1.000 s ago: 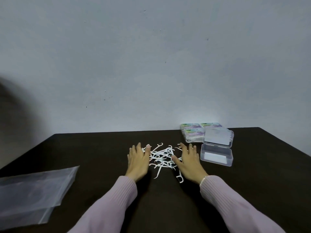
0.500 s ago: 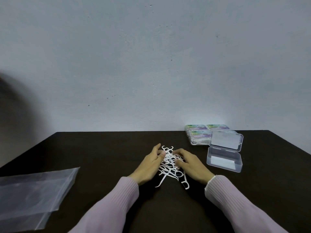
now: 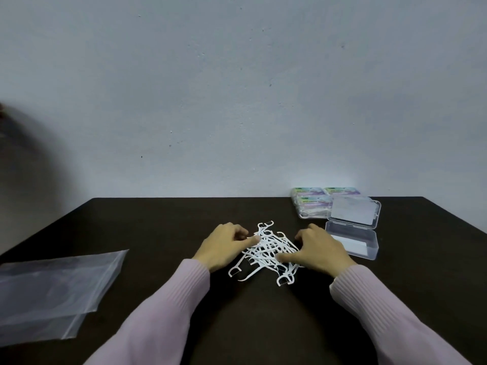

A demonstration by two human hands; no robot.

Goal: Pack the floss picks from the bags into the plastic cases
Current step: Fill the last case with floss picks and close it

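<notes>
Two pale pink sleeves (image 3: pixel 163 312) come in from 6 o'clock over the dark tabletop (image 3: pixel 263 325). Clear plastic bags (image 3: pixel 52 288) lie flat at 8 o'clock near the tabletop's left edge, well apart from the hands, overlapping each other. Centre of the tabletop: a tangled heap of white floss picks (image 3: pixel 266 252), loose, some ends sticking out toward 6 o'clock. Left hand (image 3: pixel 224 246) sits at the heap's 9 o'clock side, fingers curled, thumb and fingertips touching the picks; its grip is narrow and pinching at picks on that edge. Right hand (image 3: pixel 319 250) sits at the heap's 3 o'clock side, fingers curled down, thumb lying across the picks; grip narrow, closing on the heap from that side. Just beside the right hand at 2 o'clock: an open plastic case (image 3: pixel 361 245), clear, base on the tabletop, lid (image 3: pixel 354 212) hinged back toward 12 o'clock; inside looks white, contents too unclear to tell. Beyond it at 1 o'clock, against the far edge by the grey wall (image 3: pixel 237 101): closed cases (image 3: pixel 313 205) with green-purple labels, grouped touching each other, white picks visible through the near one's side.
</notes>
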